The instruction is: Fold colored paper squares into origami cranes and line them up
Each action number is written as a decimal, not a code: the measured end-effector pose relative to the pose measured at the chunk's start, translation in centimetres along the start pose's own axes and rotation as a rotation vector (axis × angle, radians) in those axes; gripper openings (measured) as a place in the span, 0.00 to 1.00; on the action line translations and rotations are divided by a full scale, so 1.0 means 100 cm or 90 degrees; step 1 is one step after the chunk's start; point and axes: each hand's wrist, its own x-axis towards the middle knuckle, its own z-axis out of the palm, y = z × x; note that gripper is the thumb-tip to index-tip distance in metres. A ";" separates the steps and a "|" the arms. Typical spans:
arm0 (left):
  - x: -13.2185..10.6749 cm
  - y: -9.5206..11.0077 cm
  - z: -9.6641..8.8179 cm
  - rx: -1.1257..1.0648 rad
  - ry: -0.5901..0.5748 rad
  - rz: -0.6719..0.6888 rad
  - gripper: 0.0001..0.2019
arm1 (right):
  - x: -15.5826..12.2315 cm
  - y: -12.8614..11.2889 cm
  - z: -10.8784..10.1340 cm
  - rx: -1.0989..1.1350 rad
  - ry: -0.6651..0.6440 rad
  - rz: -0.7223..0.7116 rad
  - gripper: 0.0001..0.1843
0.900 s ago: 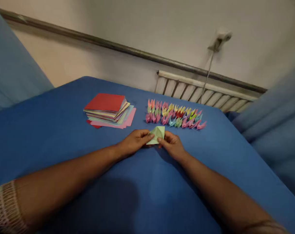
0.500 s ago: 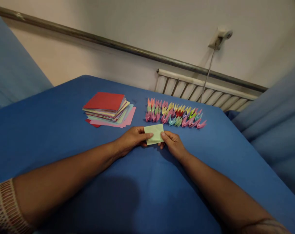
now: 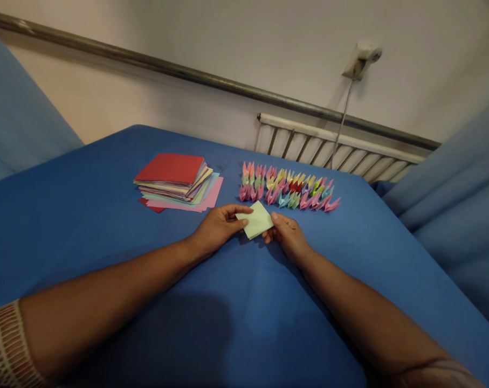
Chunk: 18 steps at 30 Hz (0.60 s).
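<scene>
Angled inward, the left hand [image 3: 218, 225] and right hand [image 3: 291, 237] pinch one folded pale-green paper square [image 3: 258, 221]; beyond it, one multicoloured paper stack [image 3: 171, 168] leftward, many bright folded-paper figures [image 3: 296, 186] rightward.

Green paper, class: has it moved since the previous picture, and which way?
Yes: the green paper has turned; a corner now points toward the paper figures, where an edge faced them before.

A: Wall [image 3: 212, 32]?
B: Pale, dimly lit; one metal rail [image 3: 228, 84], slanting across; one wall fitting [image 3: 356, 60], cord [image 3: 341, 126] hanging from it.
A: Below and beside?
B: One pale ribbed radiator [image 3: 353, 141]; one blue-covered table [image 3: 268, 285]; left curtain [image 3: 18, 108], blue; right curtain [image 3: 466, 215], likewise.
</scene>
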 end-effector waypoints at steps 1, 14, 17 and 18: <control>0.001 -0.001 -0.001 -0.014 0.016 -0.007 0.18 | 0.000 0.000 0.000 0.007 -0.004 -0.007 0.23; 0.002 0.001 0.000 -0.087 0.045 -0.054 0.16 | 0.002 0.001 -0.001 0.009 0.002 -0.030 0.12; 0.003 -0.001 -0.001 -0.071 0.040 -0.049 0.16 | 0.002 0.001 -0.001 0.007 0.005 -0.028 0.12; 0.003 -0.001 -0.001 -0.057 0.037 -0.042 0.17 | 0.002 0.001 -0.001 0.005 0.006 -0.027 0.12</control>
